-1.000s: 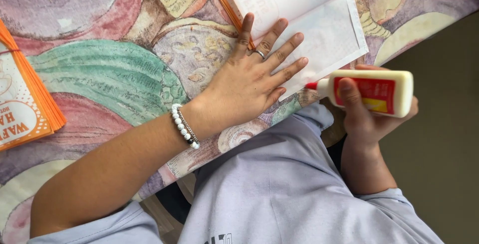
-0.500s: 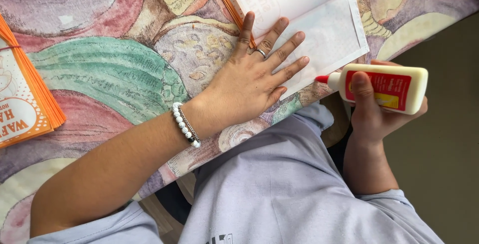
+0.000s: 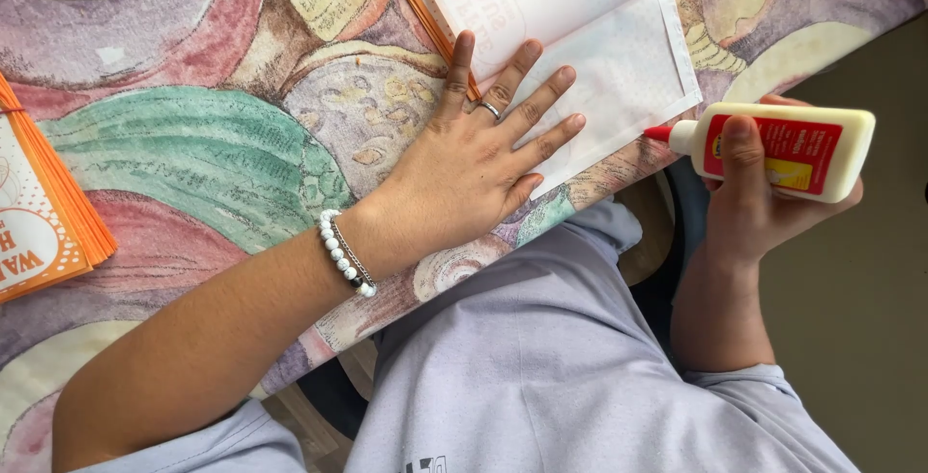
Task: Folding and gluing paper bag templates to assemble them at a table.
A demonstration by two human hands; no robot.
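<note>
**Glue bottle poised at the flap edge; no glue visible on the paper**

Your left hand lies flat and spread, palm down, pinning the white paper bag to the table. Its fingertips rest on the near left part of the bag; the heel of the hand sits on the patterned tablecloth just beside the bag. Nothing is gripped in this hand: it only presses. A ring shows on one finger and a white beaded bracelet circles the wrist.

Your right hand is closed around a white glue bottle with a red label, thumb across the label. The bottle lies roughly level, held off the table edge, its red nozzle pointing at the bag's near right corner, close to it but apart.

The bag lies open-flapped at the far side of the table, with an orange edge along its left side. The flap surface nearest the nozzle looks clean; I cannot make out any glue line on it.

Judged from this, the sheet is positioned and held, the bottle is in hand and aimed, and gluing and folding appear not yet done. A stack of orange-edged bags sits well apart from the white bag, at the table's left.
</note>
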